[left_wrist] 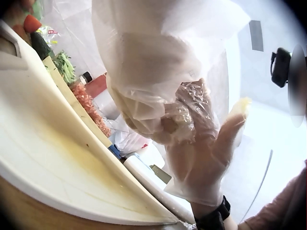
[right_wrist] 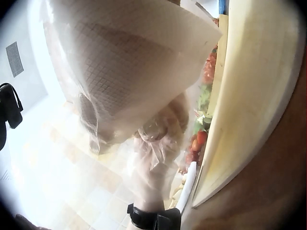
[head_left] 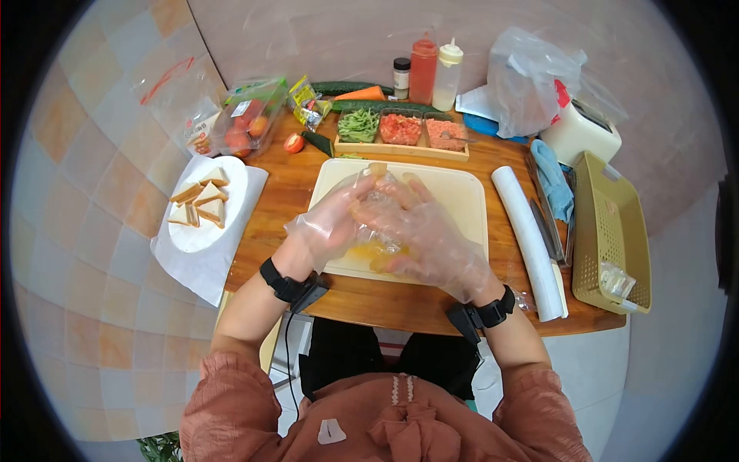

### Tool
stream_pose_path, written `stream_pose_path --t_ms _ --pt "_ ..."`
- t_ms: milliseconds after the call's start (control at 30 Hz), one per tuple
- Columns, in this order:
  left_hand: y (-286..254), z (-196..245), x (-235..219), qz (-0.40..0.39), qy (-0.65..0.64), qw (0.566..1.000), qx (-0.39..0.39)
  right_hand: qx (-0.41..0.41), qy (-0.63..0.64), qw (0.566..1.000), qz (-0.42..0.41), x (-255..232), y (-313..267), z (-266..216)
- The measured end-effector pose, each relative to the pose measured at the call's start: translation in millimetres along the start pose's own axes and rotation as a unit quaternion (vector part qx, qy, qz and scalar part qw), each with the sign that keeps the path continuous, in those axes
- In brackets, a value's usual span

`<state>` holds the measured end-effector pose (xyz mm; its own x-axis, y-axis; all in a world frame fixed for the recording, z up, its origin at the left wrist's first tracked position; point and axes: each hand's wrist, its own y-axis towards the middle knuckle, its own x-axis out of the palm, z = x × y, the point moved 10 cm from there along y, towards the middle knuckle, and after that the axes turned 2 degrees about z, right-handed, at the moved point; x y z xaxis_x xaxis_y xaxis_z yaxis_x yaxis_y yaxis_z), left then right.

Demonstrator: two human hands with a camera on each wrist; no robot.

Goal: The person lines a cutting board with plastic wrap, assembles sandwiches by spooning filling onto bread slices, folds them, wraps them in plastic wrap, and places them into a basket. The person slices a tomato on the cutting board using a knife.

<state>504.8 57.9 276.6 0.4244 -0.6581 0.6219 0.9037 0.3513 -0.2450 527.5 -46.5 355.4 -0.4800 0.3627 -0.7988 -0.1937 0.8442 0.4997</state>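
Note:
Both hands wear loose clear plastic gloves and are raised close together over a cream cutting board (head_left: 460, 208). Between them is crumpled clear plastic wrap (left_wrist: 184, 117); what it contains cannot be made out. The left hand (head_left: 336, 217) (right_wrist: 156, 165) cups the wrap from the left, fingers curled. From the other side the right hand (head_left: 431, 231) (left_wrist: 199, 158) is curled against it, its thumb standing away in the left wrist view. Yellowish stains (left_wrist: 86, 158) mark the board, and something yellow (head_left: 373, 250) shows below the hands.
Cut sandwiches (head_left: 209, 204) lie on a white plate (head_left: 239, 185) at left. Behind the board stand a tray (head_left: 400, 150) of chopped fillings and sauce bottles (head_left: 423, 71). A white roll (head_left: 527, 242), tongs and a yellow basket (head_left: 612, 231) are at right.

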Motion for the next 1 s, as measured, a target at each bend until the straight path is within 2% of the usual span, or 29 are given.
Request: stream_pose_path --t_ms 100,133,167,200,233,267,300,367,400,467,600,667,700,767,867,900,933,967,1000 --pt "-7 -3 2 -0.009 -0.025 1.000 -0.009 -0.011 -0.007 1.000 0.003 1 0 -3" --pt "-18 10 9 -0.036 0.115 0.989 0.085 -0.012 -0.005 1.000 0.008 0 1 -4" --pt "-29 24 21 -0.062 0.252 0.950 0.176 -0.009 -0.006 1.000 -0.001 1 1 -5" --pt "-32 29 28 -0.061 0.257 0.949 0.174 -0.005 -0.007 1.000 -0.009 2 0 -5" --pt "-32 29 30 -0.029 0.221 0.965 0.136 -0.005 -0.005 1.000 -0.005 1 0 -5" --pt "-31 25 27 0.003 0.184 0.978 0.096 -0.024 -0.008 1.000 0.008 -2 -1 -9" --pt "-29 23 19 0.003 0.188 0.978 0.092 -0.043 -0.011 0.999 0.020 -4 -2 -12" --pt "-29 25 26 -0.109 0.292 0.935 0.169 -0.050 -0.003 0.998 0.029 -4 -3 -11" --pt "-31 24 30 -0.112 0.295 0.935 0.163 -0.060 0.003 0.998 0.033 -4 -4 -12" --pt "-31 23 27 -0.060 0.274 0.951 0.127 -0.065 0.005 0.997 0.048 2 -6 -5" --pt "-27 19 21 -0.049 0.300 0.944 0.127 -0.083 0.029 0.994 0.072 2 -8 -6" --pt "-24 23 13 0.051 0.162 0.976 0.134 -0.080 0.039 0.993 0.079 -1 -8 -6" --pt "-22 20 3 0.049 0.166 0.977 0.128 -0.082 0.047 0.992 0.081 -1 -9 -7" --pt "-24 16 10 -0.125 0.256 0.942 0.176 -0.076 0.048 0.992 0.086 -1 -11 -6" --pt "-26 13 16 -0.159 0.232 0.941 0.187 -0.072 0.039 0.993 0.087 -3 -11 -6" --pt "-28 16 30 -0.159 0.232 0.941 0.186 -0.071 0.030 0.993 0.087 -3 -11 -6" --pt "-22 19 31 -0.037 0.204 0.970 0.129 -0.071 0.030 0.993 0.087 -3 -11 -6" --pt "-22 17 18 0.086 0.173 0.979 0.069 -0.066 0.033 0.994 0.081 -3 -11 -5" --pt "-21 18 17 0.087 0.172 0.979 0.069 -0.061 0.035 0.995 0.075 -2 -10 -4"
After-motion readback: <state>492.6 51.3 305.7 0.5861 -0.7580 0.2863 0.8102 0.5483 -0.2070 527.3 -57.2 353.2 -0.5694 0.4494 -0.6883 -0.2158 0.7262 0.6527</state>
